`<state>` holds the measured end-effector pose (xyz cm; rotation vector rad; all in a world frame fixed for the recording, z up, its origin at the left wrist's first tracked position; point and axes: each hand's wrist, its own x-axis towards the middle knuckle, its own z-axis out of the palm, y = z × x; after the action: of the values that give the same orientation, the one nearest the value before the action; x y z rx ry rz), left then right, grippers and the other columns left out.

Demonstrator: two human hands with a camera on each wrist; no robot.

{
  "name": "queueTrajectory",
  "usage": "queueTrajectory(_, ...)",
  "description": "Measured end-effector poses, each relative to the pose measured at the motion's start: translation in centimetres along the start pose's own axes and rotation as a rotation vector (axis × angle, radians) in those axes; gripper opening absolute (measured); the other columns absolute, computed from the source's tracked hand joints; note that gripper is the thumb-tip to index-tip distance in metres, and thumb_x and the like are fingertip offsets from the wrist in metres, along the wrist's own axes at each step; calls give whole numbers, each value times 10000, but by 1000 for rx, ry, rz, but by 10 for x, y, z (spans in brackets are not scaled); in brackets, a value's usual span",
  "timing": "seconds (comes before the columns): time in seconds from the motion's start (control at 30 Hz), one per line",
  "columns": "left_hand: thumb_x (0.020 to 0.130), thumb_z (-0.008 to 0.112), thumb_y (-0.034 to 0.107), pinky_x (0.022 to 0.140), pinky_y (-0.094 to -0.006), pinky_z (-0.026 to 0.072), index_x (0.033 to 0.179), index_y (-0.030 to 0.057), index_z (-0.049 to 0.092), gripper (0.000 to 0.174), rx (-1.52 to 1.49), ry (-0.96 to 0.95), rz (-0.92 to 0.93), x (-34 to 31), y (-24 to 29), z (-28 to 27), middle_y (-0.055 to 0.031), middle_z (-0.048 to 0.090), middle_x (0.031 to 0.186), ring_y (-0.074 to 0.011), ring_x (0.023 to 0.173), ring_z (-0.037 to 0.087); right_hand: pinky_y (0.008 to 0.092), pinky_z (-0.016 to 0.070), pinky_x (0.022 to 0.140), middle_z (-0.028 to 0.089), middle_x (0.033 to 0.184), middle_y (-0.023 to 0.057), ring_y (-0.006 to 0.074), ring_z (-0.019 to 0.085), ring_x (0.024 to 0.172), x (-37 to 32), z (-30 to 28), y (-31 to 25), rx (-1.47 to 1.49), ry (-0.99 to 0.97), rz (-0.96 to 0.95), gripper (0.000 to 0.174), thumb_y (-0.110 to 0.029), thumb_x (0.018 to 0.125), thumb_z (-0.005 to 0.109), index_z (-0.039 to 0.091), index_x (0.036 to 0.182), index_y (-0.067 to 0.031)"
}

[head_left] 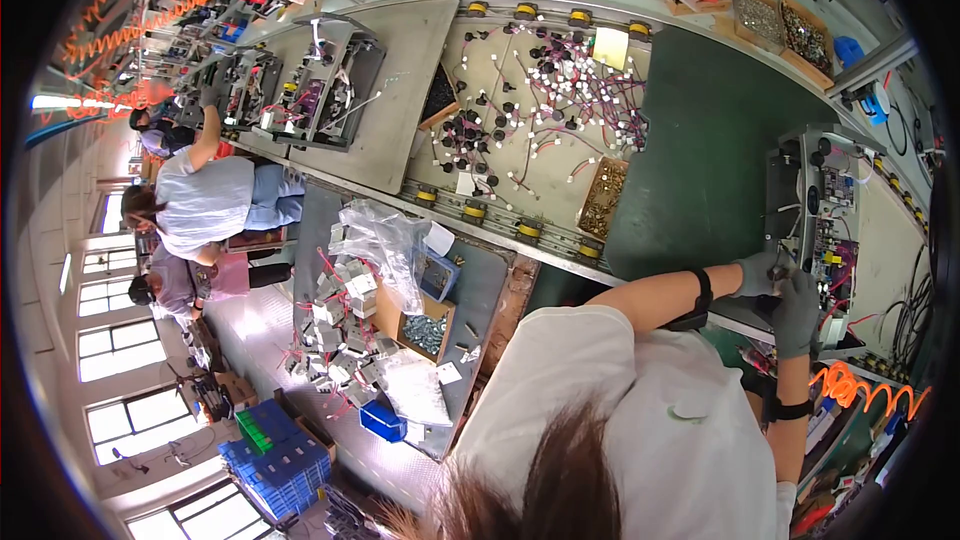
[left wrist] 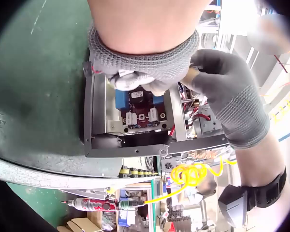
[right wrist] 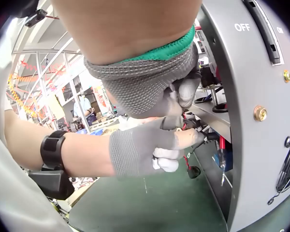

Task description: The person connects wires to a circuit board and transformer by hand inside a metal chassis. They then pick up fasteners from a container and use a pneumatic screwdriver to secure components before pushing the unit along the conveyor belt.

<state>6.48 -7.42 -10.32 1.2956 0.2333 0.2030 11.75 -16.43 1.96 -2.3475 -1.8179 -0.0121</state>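
Note:
Both hands wear grey gloves and meet close together at the open side of a grey metal machine case (head_left: 790,190). My left hand (right wrist: 145,150) has its fingers curled, pinching red wire beside the case in the right wrist view. From below that hand hangs a black round part (right wrist: 194,172) on a red lead. My right hand (left wrist: 232,96) comes from the opposite side, fingers curled at the wires between the hands; its exact hold is hidden. A circuit board (left wrist: 142,113) with blue and white parts lies inside the case. A red cable end (right wrist: 222,152) hangs near the panel.
Wire leads (head_left: 570,90) with black and white ends lie over the bench, beside a green mat (head_left: 720,140). A box of brass fasteners (head_left: 604,198) stands there. A coiled air hose (left wrist: 188,174) and a power screwdriver (left wrist: 99,204) hang nearby. Other people work along the line.

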Motion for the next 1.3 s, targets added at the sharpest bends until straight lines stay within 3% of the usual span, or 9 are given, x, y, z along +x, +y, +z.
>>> queueTrajectory(0.17,751,654,18,802,-285,476,1073,69,618,327,223,-126,49,17,-44,6,-77,639,986,-162,897,598,418,435,697,535,904,110,306,524,819,7,-41,-12,28,-65,-446,194,-115,624,576,534,794,-34)
queueTrajectory(0.33,764,632,92,739,-284,493,933,35,678,184,13,-19,-68,-11,12,-5,-92,671,826,-164,786,625,407,452,732,552,934,118,312,546,868,-10,-62,-5,-47,104,-452,273,-68,652,566,563,925,-53)
queueTrajectory(0.47,773,642,268,698,-297,485,922,33,676,281,116,-95,-75,-27,69,-29,-99,656,776,-194,751,621,406,477,732,569,890,126,311,581,816,-12,-57,3,-5,401,-354,304,82,692,640,551,953,-46)
queueTrajectory(0.63,771,682,221,687,-289,492,1029,58,635,309,133,-180,-18,-22,46,-27,-110,651,909,-172,808,612,427,443,761,547,889,144,349,536,868,11,-57,-20,77,140,-394,295,8,616,609,563,905,-33)
queueTrajectory(0.7,746,697,216,774,-324,478,981,46,632,297,256,-115,-13,-20,29,-20,-134,637,971,-250,915,602,426,437,772,542,887,146,351,529,889,17,-59,-30,134,-14,-454,278,10,607,585,564,881,-32)
queueTrajectory(0.97,731,670,189,766,-357,489,1007,98,640,292,348,7,71,-41,65,-26,-141,655,912,-283,857,629,390,431,711,524,859,140,337,523,815,23,-58,-57,364,3,-56,157,-30,743,546,546,899,-13)
queueTrajectory(1.03,732,658,221,770,-373,494,1006,107,661,297,755,-41,-57,-42,87,-30,-147,660,926,-306,843,635,398,447,689,558,913,151,339,559,835,16,-51,-54,181,-1,107,161,-104,800,561,556,941,-25)
queueTrajectory(1.17,767,667,197,771,-306,504,996,90,686,254,329,-27,-17,-47,66,-43,-120,679,924,-216,824,652,427,476,645,621,838,140,341,607,767,4,-34,-34,65,-193,284,158,-144,804,558,590,949,-92)
queueTrajectory(1.3,811,673,232,714,-258,480,1095,95,648,316,105,-74,-152,-58,63,-49,-50,673,903,-104,780,584,394,474,649,566,854,88,299,585,787,7,-40,-33,77,9,140,221,-8,699,567,592,896,-105)
